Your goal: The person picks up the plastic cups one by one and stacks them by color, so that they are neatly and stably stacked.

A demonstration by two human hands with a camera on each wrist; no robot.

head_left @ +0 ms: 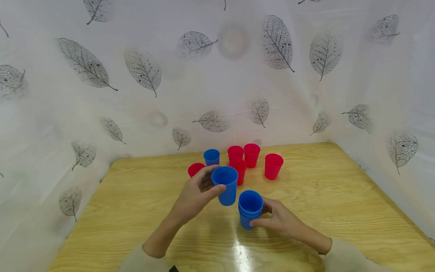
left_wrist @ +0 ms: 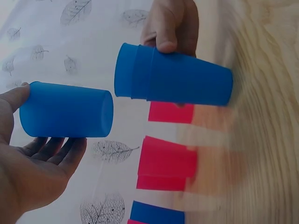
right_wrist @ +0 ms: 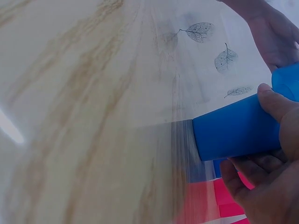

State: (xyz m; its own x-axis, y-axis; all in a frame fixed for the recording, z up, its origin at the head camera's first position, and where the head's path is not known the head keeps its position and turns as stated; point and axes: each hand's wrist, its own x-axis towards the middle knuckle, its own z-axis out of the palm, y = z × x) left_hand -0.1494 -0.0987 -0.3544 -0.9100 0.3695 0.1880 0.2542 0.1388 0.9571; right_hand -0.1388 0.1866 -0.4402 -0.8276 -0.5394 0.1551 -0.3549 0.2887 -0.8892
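My left hand grips a single blue cup between thumb and fingers, mouth up, raised above the table. In the left wrist view that blue cup lies sideways to the camera, apart from the stack. Lower and to the right, my right hand holds a stack of blue cups nested in each other, with three rims showing. The thumb is on the near side of the stack, and the fingers are largely hidden behind it. In the right wrist view, the base of the blue stack is right at the table surface.
Behind the hands, another blue cup stands mouth up among several red cups. One red cup stands off to the right, and another red cup is partly hidden by my left hand. A leaf-patterned curtain hangs around the wooden table.
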